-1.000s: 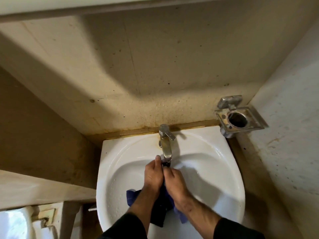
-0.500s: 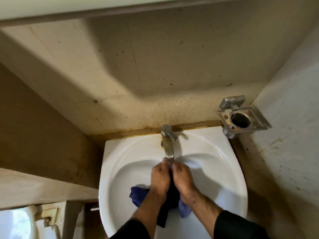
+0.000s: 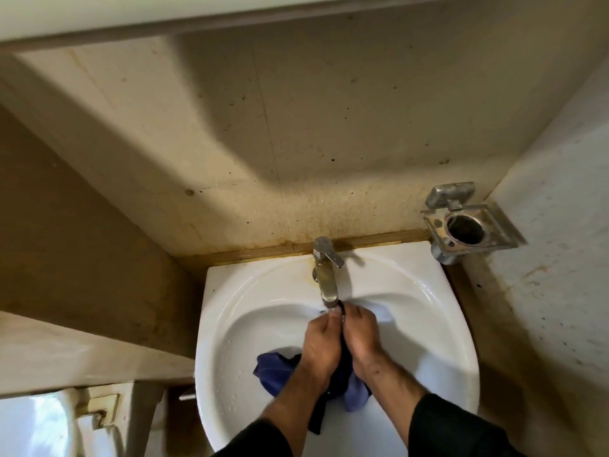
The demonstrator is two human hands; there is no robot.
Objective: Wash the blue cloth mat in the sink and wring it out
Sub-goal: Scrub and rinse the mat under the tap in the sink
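Hands at work: left hand & right hand grasp the mat bunched between them, just under the tap, over the sink. Best technique, arguably: rub folds vs. each other, keep cloth w/in the basin.

The blue cloth mat is hanging bunched and wet inside the white sink, its top edge lying just under the tap's spout, its folds spilling low toward the near rim.
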